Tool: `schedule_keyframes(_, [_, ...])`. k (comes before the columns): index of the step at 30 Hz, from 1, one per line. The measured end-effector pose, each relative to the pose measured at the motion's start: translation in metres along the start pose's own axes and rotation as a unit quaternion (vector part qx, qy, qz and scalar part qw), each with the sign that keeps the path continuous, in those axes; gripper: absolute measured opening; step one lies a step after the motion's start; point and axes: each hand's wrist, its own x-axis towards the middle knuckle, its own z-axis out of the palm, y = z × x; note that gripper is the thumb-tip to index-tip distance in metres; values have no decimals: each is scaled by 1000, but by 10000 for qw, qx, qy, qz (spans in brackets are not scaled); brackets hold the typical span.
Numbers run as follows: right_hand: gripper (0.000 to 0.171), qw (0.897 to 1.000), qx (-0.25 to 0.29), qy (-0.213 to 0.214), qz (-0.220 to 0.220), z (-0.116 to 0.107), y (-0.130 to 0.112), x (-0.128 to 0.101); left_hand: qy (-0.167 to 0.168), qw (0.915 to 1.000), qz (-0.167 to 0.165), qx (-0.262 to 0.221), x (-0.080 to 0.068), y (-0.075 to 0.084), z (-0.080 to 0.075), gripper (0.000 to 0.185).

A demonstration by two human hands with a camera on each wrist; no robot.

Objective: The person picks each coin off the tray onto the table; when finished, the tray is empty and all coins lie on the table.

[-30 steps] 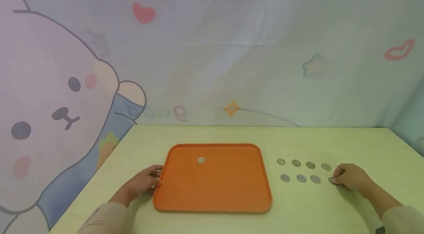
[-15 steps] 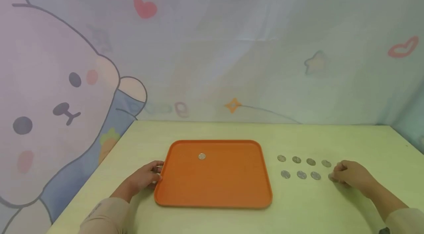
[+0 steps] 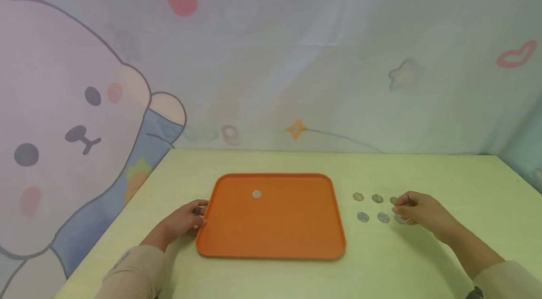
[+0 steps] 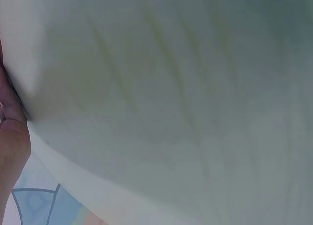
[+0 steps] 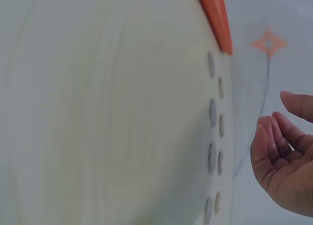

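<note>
My left hand (image 3: 186, 221) curled on left rim of orange tray (image 3: 271, 238), mid-frame, steadying it. One coin (image 3: 256, 194) lies on tray, upper middle. My right hand (image 3: 417, 209) hovers over coins in two rows (image 3: 372, 208) right of tray, fingers loosely curled, nothing pinched as far as wrist view shows. Risk: fingertips nudge neighbouring coins, rows scatter; flat coin slips from weak pinch
</note>
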Motion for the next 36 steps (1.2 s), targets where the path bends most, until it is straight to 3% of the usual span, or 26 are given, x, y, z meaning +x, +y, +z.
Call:
schedule_keyframes(16, [29,9942,583,-485,-759,46,-71,28,-91,9999,-7,-52,0,1,-1,49])
schedule_keyframes(36, [22,9876,842,-920,-958,114,-127,73,-27,10000,-11,-35,-2,2,1,49])
